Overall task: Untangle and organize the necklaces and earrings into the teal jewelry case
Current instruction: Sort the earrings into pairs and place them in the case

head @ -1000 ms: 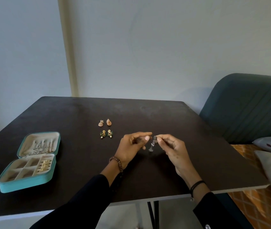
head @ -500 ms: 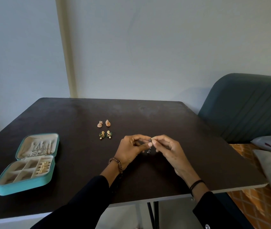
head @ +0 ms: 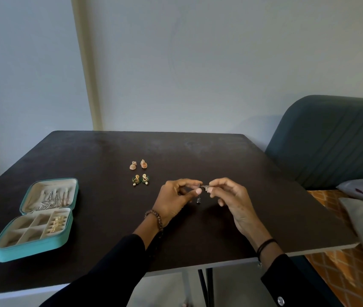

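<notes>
**Silver earring held in a two-handed pinch over mid-table**

The silver earring (head: pixel 199 198) hangs between both hands above the table (head: pixel 264 207), with its drop dangling free. The left hand (head: pixel 173 202) pinches its upper end between thumb and forefinger. The right hand (head: pixel 234 202) pinches a small part at 3 o'clock of it; whether this is the post or a backing cannot be told.

Judged very light, loosely jointed, thin and easily bent or dropped. It is best held at the top, not by the drop.

The teal jewelry case (head: pixel 32 251) lies open at 8 o'clock of the hands. The peach pair (head: pixel 138 164) and green pair (head: pixel 140 179) lie at 11 o'clock.
</notes>
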A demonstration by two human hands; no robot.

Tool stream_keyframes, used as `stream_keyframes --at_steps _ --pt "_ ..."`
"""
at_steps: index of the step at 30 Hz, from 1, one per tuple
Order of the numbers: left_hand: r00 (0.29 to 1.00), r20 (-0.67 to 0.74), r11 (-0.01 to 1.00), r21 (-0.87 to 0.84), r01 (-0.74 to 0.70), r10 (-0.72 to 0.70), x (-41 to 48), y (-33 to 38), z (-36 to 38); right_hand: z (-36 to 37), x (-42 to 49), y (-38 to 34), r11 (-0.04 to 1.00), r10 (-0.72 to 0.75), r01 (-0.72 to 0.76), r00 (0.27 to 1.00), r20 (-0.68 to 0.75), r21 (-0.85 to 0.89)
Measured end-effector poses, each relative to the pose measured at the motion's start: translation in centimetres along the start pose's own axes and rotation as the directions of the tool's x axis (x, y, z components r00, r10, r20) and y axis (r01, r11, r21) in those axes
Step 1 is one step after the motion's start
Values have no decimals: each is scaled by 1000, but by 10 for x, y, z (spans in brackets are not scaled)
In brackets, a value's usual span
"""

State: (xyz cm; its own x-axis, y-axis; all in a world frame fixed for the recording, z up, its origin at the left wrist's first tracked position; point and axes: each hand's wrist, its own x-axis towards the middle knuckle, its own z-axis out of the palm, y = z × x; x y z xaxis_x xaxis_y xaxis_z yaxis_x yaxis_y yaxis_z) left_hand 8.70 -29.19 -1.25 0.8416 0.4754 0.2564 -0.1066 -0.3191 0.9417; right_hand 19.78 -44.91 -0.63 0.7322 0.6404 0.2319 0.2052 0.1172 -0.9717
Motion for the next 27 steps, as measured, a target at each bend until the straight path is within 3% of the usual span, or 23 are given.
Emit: stream_keyframes --at_steps 4,9,12,15,20,27 --pt "1000 25 997 73 -16 14 0 -1 1 0 2 2 1000 2 -1 999 -49 13" --pt "1000 -17 999 -48 6 -6 -1 3 -2 2 3 7 1000 12 -15 997 -78 -28" --pt "998 -50 994 -102 32 -38 -1 3 -4 -1 5 10 999 11 1 975 -222 52" --pt "996 -63 991 -117 59 -67 1 3 -4 -4 9 14 1000 3 8 930 -368 28" --pt "991 -88 981 -173 86 -102 1 5 -3 0 12 21 966 -109 6 916 -385 -259" --pt "988 -114 977 -194 85 -109 0 6 -3 7 18 24 735 -173 -15 962 -209 -678"
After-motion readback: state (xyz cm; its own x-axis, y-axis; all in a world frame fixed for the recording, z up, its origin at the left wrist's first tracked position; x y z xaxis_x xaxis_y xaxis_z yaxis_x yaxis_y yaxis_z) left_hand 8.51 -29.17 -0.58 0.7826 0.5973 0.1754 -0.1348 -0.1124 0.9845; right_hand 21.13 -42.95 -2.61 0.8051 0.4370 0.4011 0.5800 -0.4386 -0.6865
